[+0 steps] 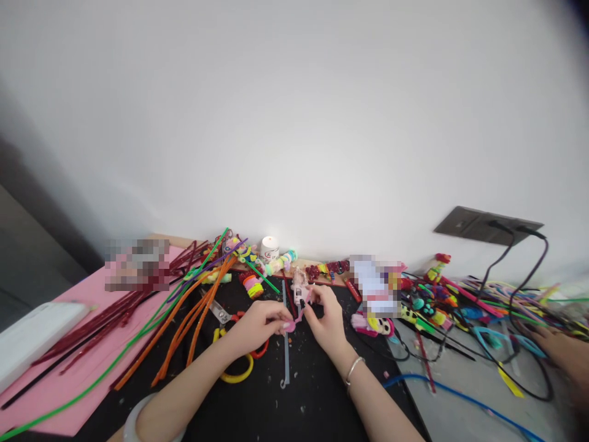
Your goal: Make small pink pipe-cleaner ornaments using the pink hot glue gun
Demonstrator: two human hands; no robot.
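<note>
My left hand pinches one end of a short pink piece that looks like pipe cleaner, over the black mat. Fingers and thumb of my right hand close on the same piece's upper end, beside a small pale pink object whose kind I cannot make out. Under the hands lies a thin translucent strip with a curled lower end. Left of my left hand are scissors with metal blades and a yellow handle loop, partly hidden by my forearm.
Orange pipe cleaners, dark red ones and a long green one spread leftward over pink paper. A paper cup stands by the wall. Right are a plush-like pink figure, black cables and another person's hand.
</note>
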